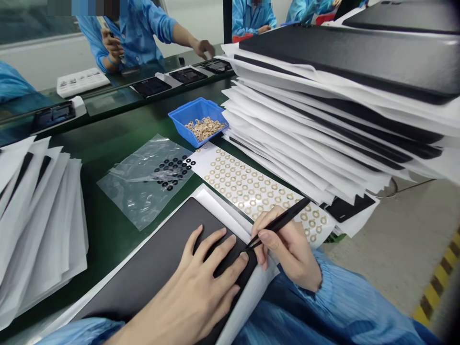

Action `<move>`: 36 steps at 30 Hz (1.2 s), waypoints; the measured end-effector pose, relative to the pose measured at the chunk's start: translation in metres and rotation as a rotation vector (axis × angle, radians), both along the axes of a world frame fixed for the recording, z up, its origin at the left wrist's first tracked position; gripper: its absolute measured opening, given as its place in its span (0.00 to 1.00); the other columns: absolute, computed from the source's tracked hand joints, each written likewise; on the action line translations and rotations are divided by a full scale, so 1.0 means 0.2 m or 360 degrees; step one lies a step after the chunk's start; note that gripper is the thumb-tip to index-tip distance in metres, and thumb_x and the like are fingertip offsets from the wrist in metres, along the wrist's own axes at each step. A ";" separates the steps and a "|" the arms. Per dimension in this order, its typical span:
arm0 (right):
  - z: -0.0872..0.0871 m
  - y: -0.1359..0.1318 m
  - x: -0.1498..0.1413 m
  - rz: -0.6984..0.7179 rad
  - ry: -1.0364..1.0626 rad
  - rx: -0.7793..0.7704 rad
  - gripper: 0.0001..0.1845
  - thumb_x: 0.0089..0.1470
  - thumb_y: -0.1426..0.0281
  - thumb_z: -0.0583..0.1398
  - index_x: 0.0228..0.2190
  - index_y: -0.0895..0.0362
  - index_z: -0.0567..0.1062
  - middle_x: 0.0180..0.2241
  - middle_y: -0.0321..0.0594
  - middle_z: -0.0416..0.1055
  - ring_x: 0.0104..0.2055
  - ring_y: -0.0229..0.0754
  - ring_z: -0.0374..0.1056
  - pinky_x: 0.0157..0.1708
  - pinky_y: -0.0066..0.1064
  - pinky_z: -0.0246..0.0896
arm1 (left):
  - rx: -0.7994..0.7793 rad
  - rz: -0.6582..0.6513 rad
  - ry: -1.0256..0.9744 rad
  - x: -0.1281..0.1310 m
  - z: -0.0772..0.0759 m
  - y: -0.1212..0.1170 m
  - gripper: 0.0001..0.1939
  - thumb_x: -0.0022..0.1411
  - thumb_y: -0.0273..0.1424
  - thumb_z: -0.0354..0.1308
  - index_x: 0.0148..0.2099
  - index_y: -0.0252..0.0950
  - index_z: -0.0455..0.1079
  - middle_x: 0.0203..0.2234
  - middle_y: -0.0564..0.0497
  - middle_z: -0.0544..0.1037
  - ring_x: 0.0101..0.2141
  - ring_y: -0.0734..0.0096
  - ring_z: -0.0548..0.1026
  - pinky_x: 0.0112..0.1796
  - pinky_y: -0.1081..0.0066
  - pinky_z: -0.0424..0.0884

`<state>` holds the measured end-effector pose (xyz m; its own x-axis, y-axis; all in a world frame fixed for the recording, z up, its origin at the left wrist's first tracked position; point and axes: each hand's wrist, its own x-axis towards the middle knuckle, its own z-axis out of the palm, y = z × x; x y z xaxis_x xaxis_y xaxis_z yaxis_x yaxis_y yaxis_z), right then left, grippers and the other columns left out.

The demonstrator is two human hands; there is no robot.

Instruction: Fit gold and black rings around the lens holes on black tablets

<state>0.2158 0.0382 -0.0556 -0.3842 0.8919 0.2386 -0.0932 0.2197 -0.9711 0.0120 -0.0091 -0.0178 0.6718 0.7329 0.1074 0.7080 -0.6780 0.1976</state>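
Left hand [201,287] lies spread on a black panel [151,258] in front; right hand [294,247] pinches tweezers [287,217], tips near the panel's corner. Work there seems unfinished; the sheet [204,162] alongside holds many rings [315,223].

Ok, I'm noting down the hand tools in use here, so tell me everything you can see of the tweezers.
The tweezers are slim and all black, with a dull finish that could be plastic or coated metal. They are broad at the back and narrow to fine tips. The right hand pinches them aslant, back end up, tips down at the black panel, right by the index fingertip of the left hand. Whether the tips grip anything is too small to tell.
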 end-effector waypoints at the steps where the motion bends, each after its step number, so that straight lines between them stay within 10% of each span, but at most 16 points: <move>1: 0.00 0.00 0.00 0.0003 0.0004 0.0008 0.07 0.62 0.67 0.51 0.33 0.56 0.65 0.19 0.31 0.63 0.15 0.32 0.62 0.14 0.24 0.58 | 0.0001 0.0008 -0.0014 0.00 0.00 0.00 0.21 0.66 0.26 0.46 0.60 0.41 0.59 0.55 0.47 0.65 0.59 0.58 0.55 0.58 0.47 0.47; 13: 0.01 0.00 -0.02 -0.0003 -0.0022 0.0284 0.09 0.61 0.68 0.52 0.29 0.57 0.65 0.21 0.32 0.62 0.16 0.31 0.61 0.15 0.25 0.56 | -0.0024 -0.0033 -0.0130 -0.05 -0.01 0.02 0.17 0.65 0.23 0.48 0.56 0.34 0.61 0.52 0.43 0.68 0.59 0.61 0.57 0.59 0.50 0.48; 18: 0.20 0.01 0.06 0.0004 -0.0254 0.0287 0.12 0.61 0.63 0.51 0.28 0.56 0.65 0.23 0.37 0.65 0.20 0.35 0.65 0.19 0.28 0.62 | -0.0016 -0.0034 -0.0245 -0.04 -0.02 0.02 0.15 0.66 0.23 0.47 0.54 0.33 0.63 0.49 0.43 0.71 0.56 0.61 0.61 0.59 0.50 0.50; 25: 0.63 0.57 -0.16 -0.0610 -0.0730 0.1073 0.13 0.59 0.61 0.55 0.30 0.58 0.67 0.22 0.35 0.67 0.24 0.37 0.67 0.30 0.31 0.64 | -0.0053 0.0005 -0.0234 -0.01 -0.01 0.01 0.15 0.67 0.28 0.45 0.52 0.33 0.65 0.50 0.44 0.70 0.56 0.60 0.62 0.58 0.51 0.53; 31: 0.56 1.10 -0.52 -0.0445 -0.1177 0.0937 0.11 0.61 0.72 0.52 0.42 0.67 0.67 0.33 0.49 0.72 0.35 0.44 0.70 0.40 0.38 0.64 | 0.0114 0.0096 -0.0144 -0.12 0.03 0.00 0.13 0.66 0.32 0.47 0.49 0.35 0.68 0.50 0.46 0.71 0.55 0.62 0.61 0.56 0.61 0.57; 36: 0.51 1.12 -0.56 -0.0314 -0.1244 0.0921 0.14 0.60 0.65 0.56 0.44 0.61 0.70 0.39 0.41 0.71 0.36 0.39 0.70 0.36 0.36 0.68 | 0.0238 0.0953 -0.0109 -0.43 0.06 0.12 0.17 0.68 0.32 0.42 0.34 0.33 0.69 0.31 0.44 0.74 0.38 0.62 0.72 0.41 0.62 0.67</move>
<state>0.1038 0.2629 0.0469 -0.4765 0.7828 0.4003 0.6172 0.6221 -0.4818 -0.0740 0.0144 -0.0063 0.1365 0.9541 0.2666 0.9631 -0.1908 0.1896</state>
